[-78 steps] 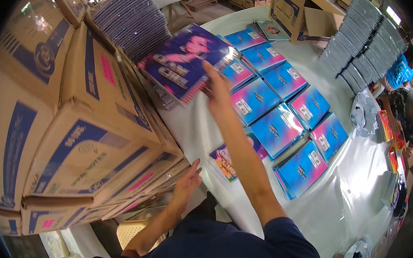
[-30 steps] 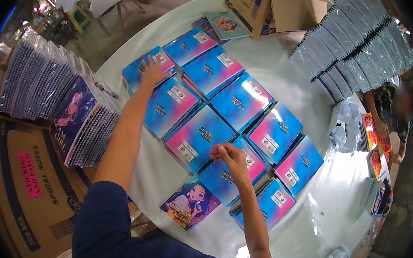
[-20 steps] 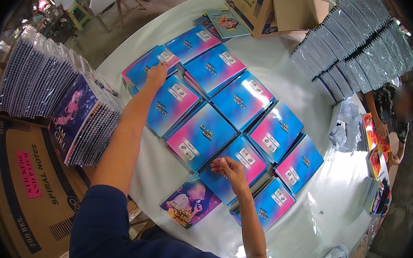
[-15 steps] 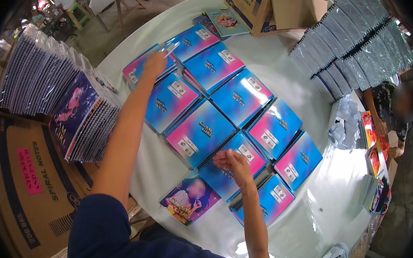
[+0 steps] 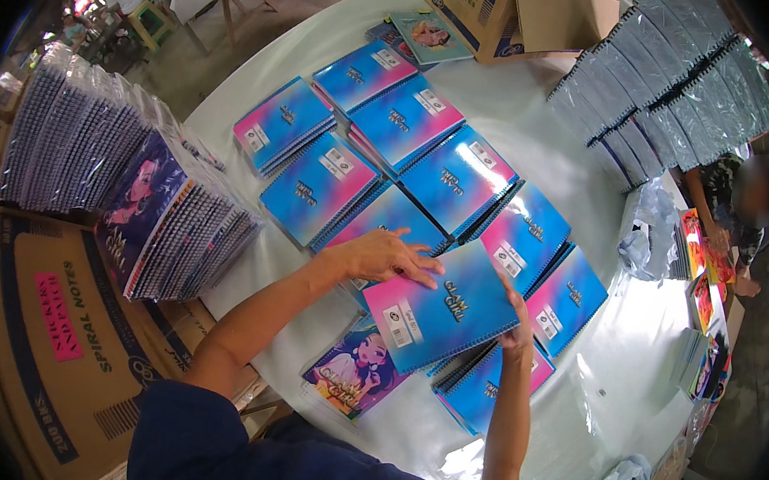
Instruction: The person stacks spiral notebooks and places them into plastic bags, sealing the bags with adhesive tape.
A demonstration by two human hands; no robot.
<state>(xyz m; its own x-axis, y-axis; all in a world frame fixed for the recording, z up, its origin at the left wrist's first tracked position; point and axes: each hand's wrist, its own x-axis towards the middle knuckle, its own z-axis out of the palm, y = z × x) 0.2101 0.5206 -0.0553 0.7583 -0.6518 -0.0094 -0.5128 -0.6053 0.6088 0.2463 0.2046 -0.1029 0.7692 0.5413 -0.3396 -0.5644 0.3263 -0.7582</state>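
A spiral notebook (image 5: 447,305) with a blue and pink cover is lifted and tilted over the near middle stacks. My right hand (image 5: 515,315) grips its right edge, thumb near the far corner. On its upper left edge, my left hand (image 5: 388,257) rests with fingers spread, touching the cover. Behind them lie several stacks of matching notebooks, such as a far left stack (image 5: 283,123) and a right stack (image 5: 568,297). A purple notebook (image 5: 350,370) with a cartoon figure lies near me, partly under the raised one.
Plastic-wrapped notebooks (image 5: 73,140) are piled on a cardboard box (image 5: 56,330) at left. An open carton (image 5: 505,17) and tall wrapped notebook piles (image 5: 664,72) stand at the far side. Another person (image 5: 726,206) works at the right edge beside crumpled plastic (image 5: 649,231).
My left hand has come from the far left stack, where it held a small pale strip, to the near middle. My right hand has taken hold of a notebook, now raised.
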